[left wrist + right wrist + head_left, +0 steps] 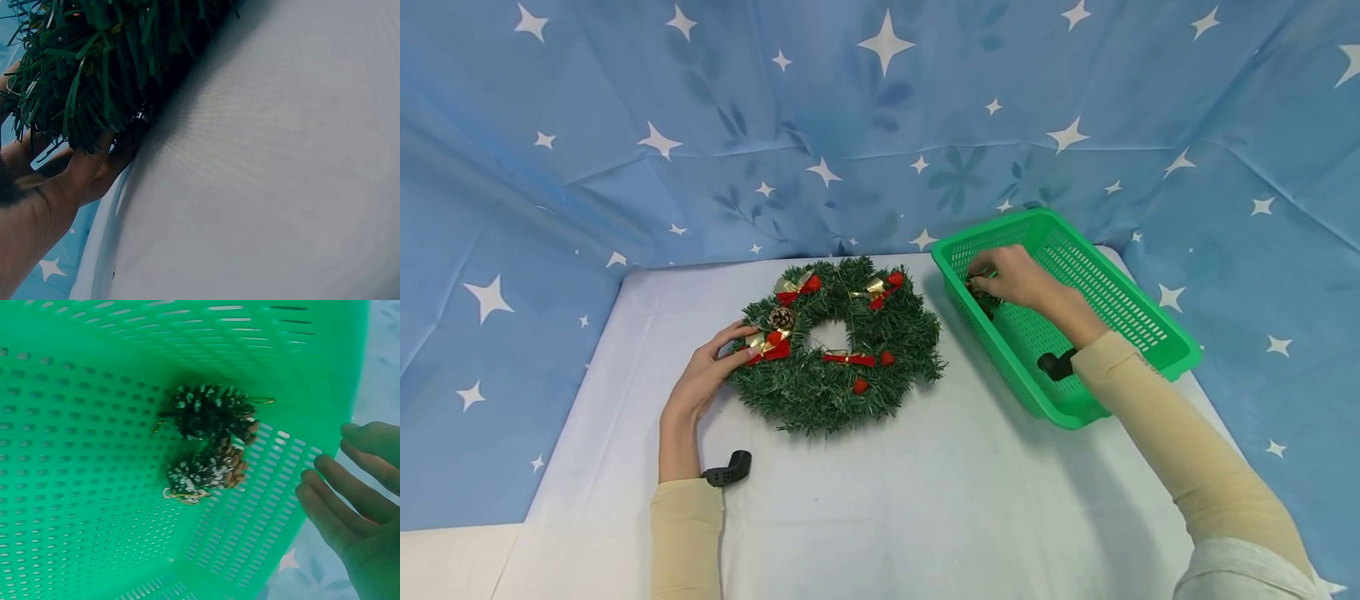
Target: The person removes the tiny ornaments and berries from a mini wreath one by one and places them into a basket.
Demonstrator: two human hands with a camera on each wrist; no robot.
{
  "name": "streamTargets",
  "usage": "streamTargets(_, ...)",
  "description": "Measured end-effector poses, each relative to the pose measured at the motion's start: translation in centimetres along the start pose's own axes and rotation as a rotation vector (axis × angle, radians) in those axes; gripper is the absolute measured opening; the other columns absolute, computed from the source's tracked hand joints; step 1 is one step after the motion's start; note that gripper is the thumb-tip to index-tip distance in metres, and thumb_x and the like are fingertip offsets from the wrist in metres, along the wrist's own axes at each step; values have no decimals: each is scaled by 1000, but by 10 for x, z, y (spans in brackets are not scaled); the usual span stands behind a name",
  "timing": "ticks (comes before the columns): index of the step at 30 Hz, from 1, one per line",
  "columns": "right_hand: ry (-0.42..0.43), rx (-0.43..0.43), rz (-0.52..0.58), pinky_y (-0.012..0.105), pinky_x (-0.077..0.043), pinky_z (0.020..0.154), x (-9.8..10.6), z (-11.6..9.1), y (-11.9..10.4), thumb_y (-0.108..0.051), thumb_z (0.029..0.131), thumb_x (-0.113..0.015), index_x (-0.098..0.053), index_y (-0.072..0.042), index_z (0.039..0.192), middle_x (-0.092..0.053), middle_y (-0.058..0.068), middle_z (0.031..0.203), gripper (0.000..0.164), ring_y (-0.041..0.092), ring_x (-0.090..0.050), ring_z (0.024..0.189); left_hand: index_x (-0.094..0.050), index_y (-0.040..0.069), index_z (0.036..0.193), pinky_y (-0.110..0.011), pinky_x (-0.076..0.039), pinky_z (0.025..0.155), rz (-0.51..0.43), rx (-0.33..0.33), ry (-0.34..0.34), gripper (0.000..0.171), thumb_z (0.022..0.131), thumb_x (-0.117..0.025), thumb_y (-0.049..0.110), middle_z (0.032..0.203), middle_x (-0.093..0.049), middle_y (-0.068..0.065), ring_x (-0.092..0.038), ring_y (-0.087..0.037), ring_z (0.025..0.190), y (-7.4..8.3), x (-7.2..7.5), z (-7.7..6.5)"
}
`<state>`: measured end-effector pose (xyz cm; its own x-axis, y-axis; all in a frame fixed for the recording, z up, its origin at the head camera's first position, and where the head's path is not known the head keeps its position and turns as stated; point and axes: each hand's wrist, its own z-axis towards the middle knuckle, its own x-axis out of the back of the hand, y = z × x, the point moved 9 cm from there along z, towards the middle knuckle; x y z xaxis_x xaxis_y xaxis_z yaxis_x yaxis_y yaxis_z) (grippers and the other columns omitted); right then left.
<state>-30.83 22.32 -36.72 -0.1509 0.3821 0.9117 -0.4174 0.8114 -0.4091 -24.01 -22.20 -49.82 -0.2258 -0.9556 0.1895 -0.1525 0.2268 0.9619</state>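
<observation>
On the white table, the wreath lies flat, red bows across its upper side. The left hand grips its left edge, fingers bent round it. Beside the wreath stands the green basket; over its left side the right hand reaches, fingers loose, holding nothing, near two cones inside.

Green wreath, red bows, on white table, 2 white-flecked pine cones, side by side in basket

No text, label, brand or number can be read in any view.
</observation>
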Motion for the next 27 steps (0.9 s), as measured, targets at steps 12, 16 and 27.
streamTargets(12,-20,-3,28,52,-60,86,2,8,-16,-3,97,-70,-68,8,124,-72,27,118,30,40,-71,104,-50,7,152,-68,-15,123,-7,-6,-5,61,100,-69,35,174,-12,-1,5,-39,159,3,-1,0)
streamTargets(16,-13,5,35,51,-59,88,5,12,-24,-5,96,-71,-68,6,127,-69,26,124,32,39,-70,107,-50,7,152,-70,-14,122,-1,-6,-11,62,100,-70,36,174,-11,-2,4,-40,159,3,0,-1)
streamTargets(27,-29,37,52,51,-55,96,5,24,-49,-8,96,-73,-66,4,131,-68,23,129,37,39,-65,115,-51,6,151,-71,-16,121,8,-11,-9,60,101,-69,33,174,-14,-2,2,-46,158,4,0,-2)
